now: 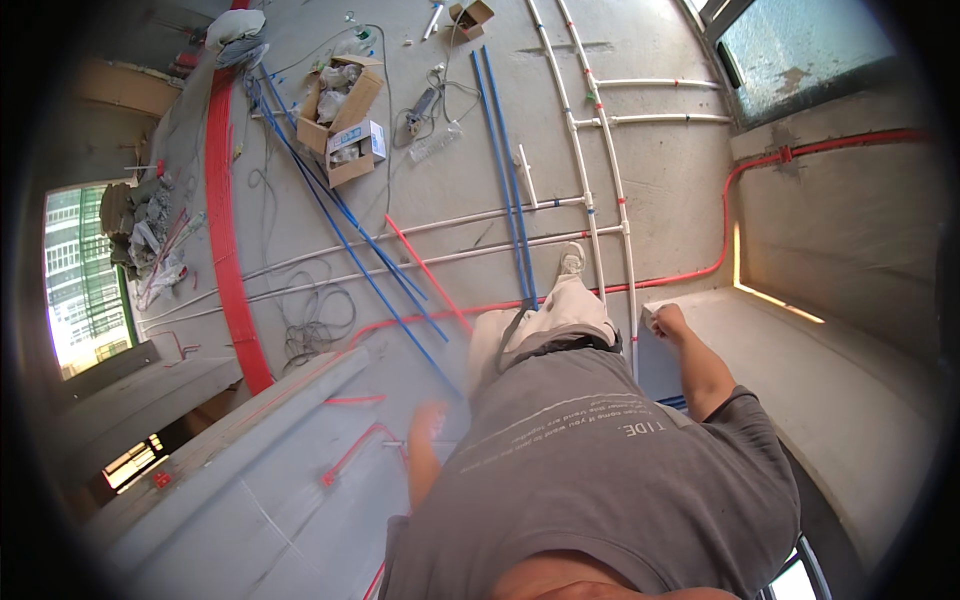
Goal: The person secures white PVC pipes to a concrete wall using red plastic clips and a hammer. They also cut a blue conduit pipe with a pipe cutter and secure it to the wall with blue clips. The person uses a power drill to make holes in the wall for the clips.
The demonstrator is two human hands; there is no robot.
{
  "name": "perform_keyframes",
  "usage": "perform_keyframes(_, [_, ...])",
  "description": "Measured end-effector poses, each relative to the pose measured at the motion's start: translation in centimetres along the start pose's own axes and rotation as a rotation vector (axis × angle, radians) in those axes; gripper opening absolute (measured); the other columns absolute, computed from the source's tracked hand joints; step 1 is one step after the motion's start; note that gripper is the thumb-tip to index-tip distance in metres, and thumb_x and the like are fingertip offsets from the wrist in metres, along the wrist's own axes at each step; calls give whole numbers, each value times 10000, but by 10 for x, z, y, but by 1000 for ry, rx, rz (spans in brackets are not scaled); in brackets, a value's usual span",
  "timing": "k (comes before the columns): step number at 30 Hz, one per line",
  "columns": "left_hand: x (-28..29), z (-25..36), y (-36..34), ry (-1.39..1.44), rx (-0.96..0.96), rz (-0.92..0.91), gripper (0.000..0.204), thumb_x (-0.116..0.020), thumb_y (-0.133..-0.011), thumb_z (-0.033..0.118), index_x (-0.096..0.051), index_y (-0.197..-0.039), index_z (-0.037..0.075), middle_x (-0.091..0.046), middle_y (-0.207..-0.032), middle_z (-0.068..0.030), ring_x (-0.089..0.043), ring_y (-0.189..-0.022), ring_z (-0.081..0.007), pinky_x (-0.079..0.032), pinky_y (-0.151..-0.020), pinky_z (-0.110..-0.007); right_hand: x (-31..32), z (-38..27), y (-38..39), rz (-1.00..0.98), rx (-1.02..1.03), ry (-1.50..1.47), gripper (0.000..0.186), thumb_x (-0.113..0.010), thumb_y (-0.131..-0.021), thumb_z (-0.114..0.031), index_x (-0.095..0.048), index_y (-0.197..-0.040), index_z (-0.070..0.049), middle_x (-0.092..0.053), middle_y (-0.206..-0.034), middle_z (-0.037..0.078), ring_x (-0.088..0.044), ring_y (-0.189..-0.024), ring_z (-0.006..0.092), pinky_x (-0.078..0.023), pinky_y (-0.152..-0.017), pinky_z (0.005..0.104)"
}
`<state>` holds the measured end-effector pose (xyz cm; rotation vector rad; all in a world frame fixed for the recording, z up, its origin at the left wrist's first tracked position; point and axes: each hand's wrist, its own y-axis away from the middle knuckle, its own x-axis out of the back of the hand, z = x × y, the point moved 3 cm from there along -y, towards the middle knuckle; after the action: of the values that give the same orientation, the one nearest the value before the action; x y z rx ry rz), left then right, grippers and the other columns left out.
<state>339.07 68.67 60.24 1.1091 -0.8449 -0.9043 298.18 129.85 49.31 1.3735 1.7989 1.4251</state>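
My left hand (428, 418) is smeared by motion at my left side, near a red bent conduit (362, 445) on the pale wall below. Its fingers do not show clearly. My right hand (669, 323) is raised at my right side with the fingers curled closed. A small whitish bit shows at its edge, too little to name. Close in front of that hand runs a white pipe (628, 270) on the floor. One beige shoe (572, 259) is forward, beside the blue pipes (512, 180) lying loose on the floor.
White pipes (562, 90) with tee fittings cross the floor. A wide red bundle (222, 200) and more blue pipes (345, 235) lie at left. Open cartons (345, 105), a corded tool (420, 108), tangled cable (320, 315) and rubble (150, 235) lie about. Red conduit (735, 200) climbs the right wall.
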Motion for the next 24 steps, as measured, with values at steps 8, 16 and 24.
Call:
perform_keyframes(8, [-38,122,72,-121,303,15,319,-648,-1010,372,-648,-809,125,-425,-559,63,-372,-435,-91,-247,-400,-301,34,41,-137,184,444,679,151,-664,-864,-99,-792,-845,-22,-721,-818,205,-694,-732,343,-519,-663,470])
perform_keyframes(16, [-30,167,69,-330,595,-219,388,-629,-1006,442,-654,-888,73,-422,-538,15,-370,-446,-112,-282,-428,-329,-12,-24,-65,122,136,22,145,-616,-915,-29,-696,-799,4,-586,-611,124,-578,-486,230,-412,-420,413])
perform_keyframes(24, [61,162,-58,-598,-426,283,314,-716,-971,314,-640,-778,78,-504,-568,13,-425,-421,-103,-307,-385,-296,-64,-34,-36,219,71,-137,186,-551,-900,2,-729,-953,9,-640,-668,125,-586,-502,210,-401,-420,383])
